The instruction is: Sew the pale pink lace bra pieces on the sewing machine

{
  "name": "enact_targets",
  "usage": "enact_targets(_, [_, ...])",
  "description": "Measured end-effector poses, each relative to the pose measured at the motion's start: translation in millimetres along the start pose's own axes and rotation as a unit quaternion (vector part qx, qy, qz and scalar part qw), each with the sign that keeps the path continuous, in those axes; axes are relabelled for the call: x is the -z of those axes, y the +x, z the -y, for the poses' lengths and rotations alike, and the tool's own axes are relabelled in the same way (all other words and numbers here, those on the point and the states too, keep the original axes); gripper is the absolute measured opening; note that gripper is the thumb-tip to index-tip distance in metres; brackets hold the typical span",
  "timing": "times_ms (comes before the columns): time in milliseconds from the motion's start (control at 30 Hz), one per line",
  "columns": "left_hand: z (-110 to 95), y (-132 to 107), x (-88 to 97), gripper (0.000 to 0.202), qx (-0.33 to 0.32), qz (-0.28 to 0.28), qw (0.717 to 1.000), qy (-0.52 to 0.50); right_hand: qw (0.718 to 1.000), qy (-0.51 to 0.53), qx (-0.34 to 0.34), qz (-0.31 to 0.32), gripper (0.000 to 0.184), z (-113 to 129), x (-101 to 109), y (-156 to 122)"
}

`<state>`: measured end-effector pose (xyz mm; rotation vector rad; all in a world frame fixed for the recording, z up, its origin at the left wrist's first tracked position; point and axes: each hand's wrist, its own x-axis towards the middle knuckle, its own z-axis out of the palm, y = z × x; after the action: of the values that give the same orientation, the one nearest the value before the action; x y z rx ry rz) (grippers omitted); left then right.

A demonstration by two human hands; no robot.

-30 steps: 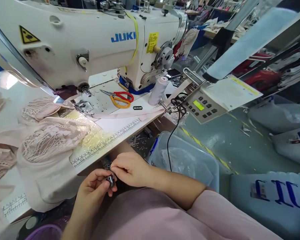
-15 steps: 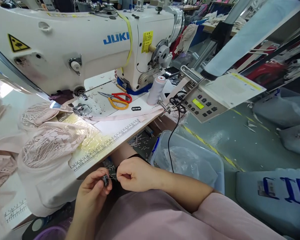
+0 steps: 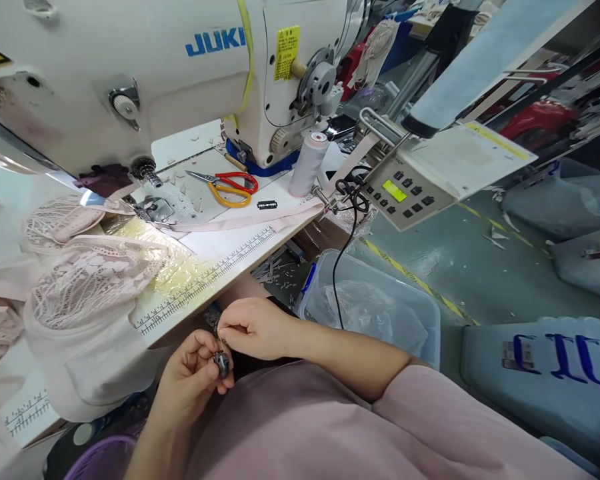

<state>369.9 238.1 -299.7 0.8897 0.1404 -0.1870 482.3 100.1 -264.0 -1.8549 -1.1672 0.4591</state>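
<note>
My left hand (image 3: 193,373) pinches a small dark metal bobbin case (image 3: 222,364) between thumb and fingers, below the front edge of the sewing table. Right beside it, my right hand (image 3: 257,330) is closed in a pinch just above the bobbin case, on what looks like a fine thread, barely visible. A white JUKI sewing machine (image 3: 175,87) stands over the table in front of me. Under its needle area runs a pale pink strip (image 3: 240,221). Lace-cupped beige garments (image 3: 93,287) lie at the left, partly hanging over the edge.
Scissors (image 3: 227,188) with red and yellow handles, a razor blade (image 3: 267,205) and a thread cone (image 3: 309,163) are on the table. A control box (image 3: 413,180) juts out at the right, its black cable hanging over a clear plastic bin (image 3: 433,320). A purple basket (image 3: 103,457) stands lower left.
The bobbin case has shifted slightly right and down in my left hand's fingers. My right hand has come closer above it, narrowing the gap. The camera view has shifted a little.
</note>
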Motion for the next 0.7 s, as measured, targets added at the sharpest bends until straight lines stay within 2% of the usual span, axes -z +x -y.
enact_targets(133, [-1.3,0.3,3.0,0.022,-0.021,-0.005,1.0,0.009,0.999,-0.001,0.026,-0.039,0.017,2.8,7.2,-4.0])
enact_targets(233, [-0.5,-1.5,9.6,0.021,-0.044,-0.04,0.997,0.052,0.997,0.005,0.05,-0.059,0.016,7.3,13.2,-9.9])
enact_targets(433, [4.2,-8.1,18.1,0.029,-0.047,-0.166,0.964,0.202,0.997,0.014,0.072,-0.022,0.017,18.2,21.2,-20.5])
enact_targets(500, [4.9,-6.9,12.4,0.028,-0.083,-0.193,0.95,0.231,0.996,-0.023,0.078,0.031,0.019,21.4,20.1,-20.6])
enact_targets(600, [8.3,-2.6,4.3,0.031,-0.113,-0.25,0.948,0.159,0.979,-0.122,0.073,0.148,0.025,23.9,12.1,-18.7])
enact_targets(700, [19.7,5.1,13.5,0.046,-0.045,-0.309,0.95,-0.007,0.961,-0.187,0.054,0.195,0.024,17.6,-0.6,-17.0])
